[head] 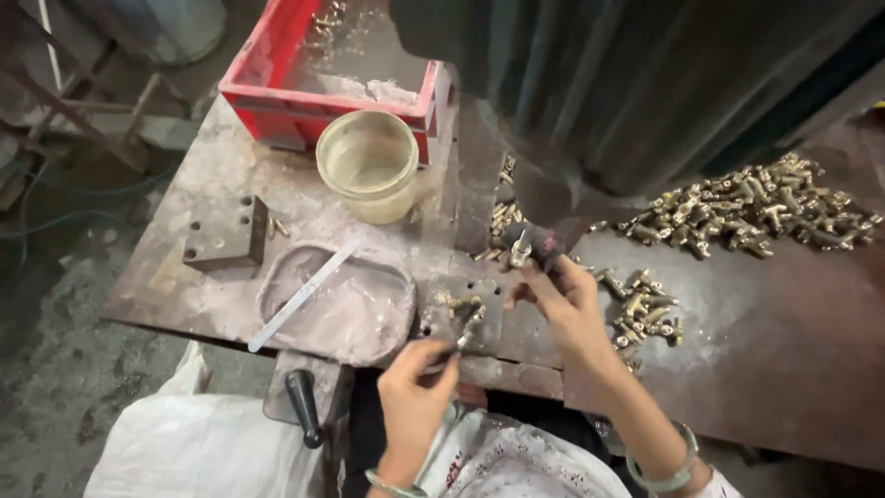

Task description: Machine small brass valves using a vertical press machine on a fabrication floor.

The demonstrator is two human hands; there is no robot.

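My left hand (415, 387) pinches a thin metal tool (466, 330) whose tip points at a small brass fitting (459, 302) seated on the perforated steel plate (479, 277). My right hand (564, 300) reaches up under the dark machine body (627, 83) and grips a fitting (522, 249) at the machine's spindle tip. A small heap of brass fittings (645, 314) lies just right of that hand. Both wrists carry pale bangles.
A large pile of brass fittings (756, 207) lies at the far right. A cloudy plastic jar (369, 164), a red crate (336, 65), a drilled steel block (226, 232), and a shallow tray (336, 300) with a metal strip (304, 293) sit left. A black-handled lever (304, 406) is below.
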